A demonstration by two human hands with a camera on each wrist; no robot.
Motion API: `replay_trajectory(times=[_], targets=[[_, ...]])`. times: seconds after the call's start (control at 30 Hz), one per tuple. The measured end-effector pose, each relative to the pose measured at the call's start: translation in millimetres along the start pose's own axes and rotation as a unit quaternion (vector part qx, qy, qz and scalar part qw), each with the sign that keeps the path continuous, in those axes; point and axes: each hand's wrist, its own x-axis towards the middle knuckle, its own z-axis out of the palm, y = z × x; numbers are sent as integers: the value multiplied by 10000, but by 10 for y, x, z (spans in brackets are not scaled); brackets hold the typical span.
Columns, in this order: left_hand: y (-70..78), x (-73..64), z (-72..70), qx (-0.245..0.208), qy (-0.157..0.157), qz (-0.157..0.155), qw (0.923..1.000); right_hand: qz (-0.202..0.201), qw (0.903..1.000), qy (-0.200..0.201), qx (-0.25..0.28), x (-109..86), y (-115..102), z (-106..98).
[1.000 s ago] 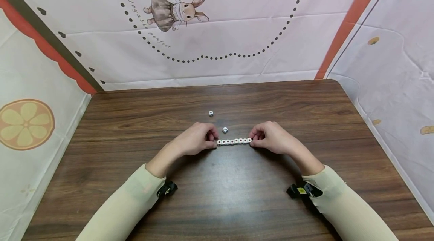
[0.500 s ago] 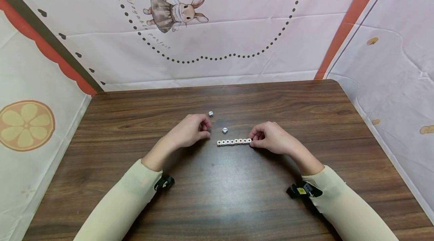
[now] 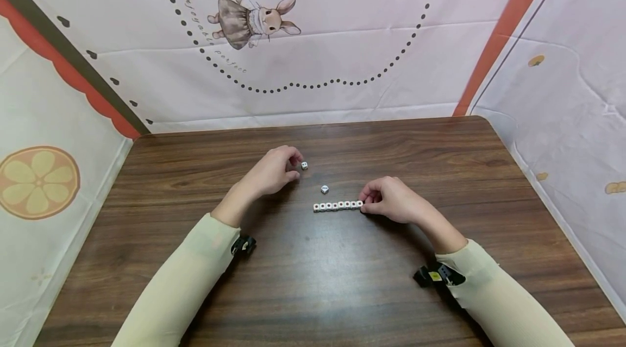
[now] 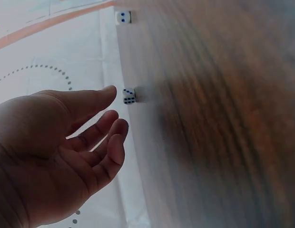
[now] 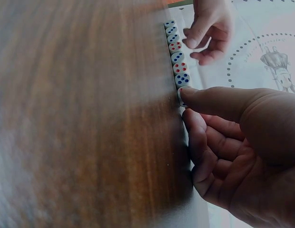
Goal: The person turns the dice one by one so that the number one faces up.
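A straight row of small white dice [image 3: 335, 206] lies on the table, red single pips facing up. At its right end my right hand [image 3: 393, 200] pinches the last die [image 5: 182, 96] between thumb and curled forefinger. My left hand [image 3: 274, 171] is held out beyond the row, thumb and fingers loosely bent and apart, with nothing between them. Just off its fingertips sits a loose die [image 3: 305, 165], which shows blue pips in the left wrist view. Another loose die [image 3: 325, 189] lies between that one and the row.
The dark wood-grain table [image 3: 313, 282] ends at a hanging printed cloth [image 3: 342, 54] behind, with more cloth at both sides. Black wrist cameras sit at both sleeve cuffs, the left one [image 3: 243, 245] close over the tabletop.
My left hand has left the left end of the row and moved away from me and slightly left, to the farther loose die. My right hand stays at the row's right end.
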Motion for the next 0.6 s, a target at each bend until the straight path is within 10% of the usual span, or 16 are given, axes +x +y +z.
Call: replay_trajectory(times=[0.6], targets=[[-142,245,96,285,-550,546,9966,7,10000,33,-10,-1,8,16]])
